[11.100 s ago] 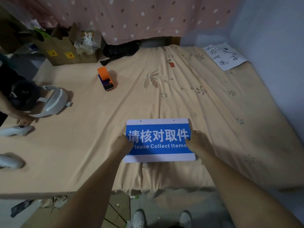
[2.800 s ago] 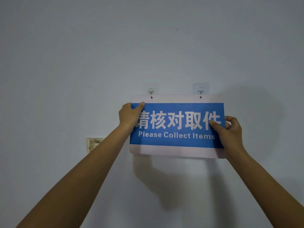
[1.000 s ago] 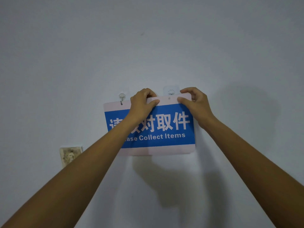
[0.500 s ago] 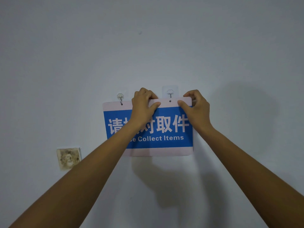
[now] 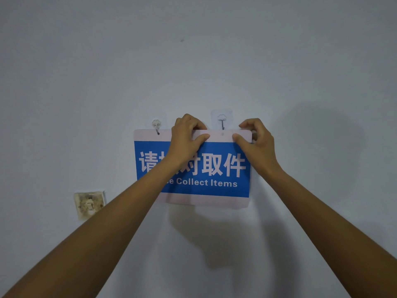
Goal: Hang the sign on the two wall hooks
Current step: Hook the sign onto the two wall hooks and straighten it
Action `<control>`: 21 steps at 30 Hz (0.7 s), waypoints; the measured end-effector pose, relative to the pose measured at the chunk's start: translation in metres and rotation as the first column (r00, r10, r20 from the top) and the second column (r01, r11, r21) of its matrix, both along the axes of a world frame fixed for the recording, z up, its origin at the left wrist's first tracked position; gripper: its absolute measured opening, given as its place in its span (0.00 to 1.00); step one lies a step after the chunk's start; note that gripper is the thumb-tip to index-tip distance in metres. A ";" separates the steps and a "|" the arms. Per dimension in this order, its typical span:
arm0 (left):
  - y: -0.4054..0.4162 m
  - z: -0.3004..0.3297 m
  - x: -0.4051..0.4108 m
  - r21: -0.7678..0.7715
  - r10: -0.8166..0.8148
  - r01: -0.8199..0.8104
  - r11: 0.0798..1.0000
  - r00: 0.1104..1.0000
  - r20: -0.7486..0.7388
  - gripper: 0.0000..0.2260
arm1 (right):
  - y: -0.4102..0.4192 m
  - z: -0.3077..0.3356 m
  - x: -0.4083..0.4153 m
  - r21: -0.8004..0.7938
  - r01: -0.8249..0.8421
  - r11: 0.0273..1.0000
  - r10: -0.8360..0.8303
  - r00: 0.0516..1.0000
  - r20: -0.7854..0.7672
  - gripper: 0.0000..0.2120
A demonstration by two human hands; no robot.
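Though L-hooked, sign (image 5: 217, 168) long-axis ~horiz.

Plain pale blue-grey painted wall (image 5: 193, 61) fills the whole view, matte, evenly dim. Small dark speck (image 5: 182, 40) high up, well above the grip. Grubby, yellowed square wall socket plate (image 5: 89, 204) set in the wall, below and left of the grip. Soft dark shadows (image 5: 214, 237) fall on the wall below and to the right.
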State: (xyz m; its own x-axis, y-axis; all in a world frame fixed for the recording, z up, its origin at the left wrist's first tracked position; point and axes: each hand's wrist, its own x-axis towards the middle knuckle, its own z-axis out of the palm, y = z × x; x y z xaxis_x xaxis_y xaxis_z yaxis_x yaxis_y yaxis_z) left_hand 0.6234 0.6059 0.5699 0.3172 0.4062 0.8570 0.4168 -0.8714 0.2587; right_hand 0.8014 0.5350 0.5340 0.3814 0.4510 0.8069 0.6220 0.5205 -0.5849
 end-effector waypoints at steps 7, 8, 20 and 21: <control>0.001 0.002 0.001 -0.018 0.000 0.000 1.000 1.000 0.000 0.06 | 0.008 0.021 0.006 -0.178 -0.006 0.984 0.046 0.974 0.221 0.11; 0.001 0.002 0.001 -0.021 0.003 -0.003 1.000 1.000 0.000 0.06 | 0.008 0.023 0.007 -0.190 -0.010 0.982 0.055 0.971 0.231 0.11; 0.000 0.006 0.005 -0.049 0.037 -0.035 0.998 0.999 0.022 0.05 | -0.002 0.051 0.014 -0.329 0.028 0.944 0.124 0.893 0.432 0.13; -0.001 0.008 0.005 -0.056 0.041 -0.040 0.998 0.999 0.026 0.05 | -0.002 0.054 0.014 -0.342 0.031 0.939 0.128 0.892 0.433 0.13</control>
